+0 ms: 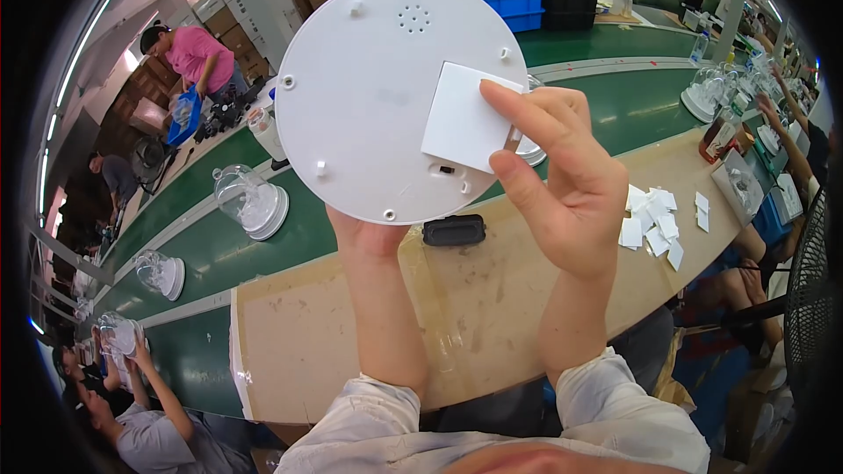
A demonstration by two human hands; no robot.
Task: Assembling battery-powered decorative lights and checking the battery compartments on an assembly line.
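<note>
I hold a round white plastic base [378, 88] up before me, its flat underside facing me, with small holes and screw posts. My left hand [369, 233] grips its lower edge from behind, mostly hidden by the disc. My right hand [558, 184] pinches a small white square cover [461, 118] between thumb and fingers and presses it onto the right side of the base. A clear dome behind the base shows only as a sliver at its right edge.
A black rectangular part [454, 230] lies on the beige work board [299, 333]. A pile of white square covers [654, 221] sits to the right. Clear domes on white bases [250, 202] [161, 274] ride the green conveyor. Other people work left and right.
</note>
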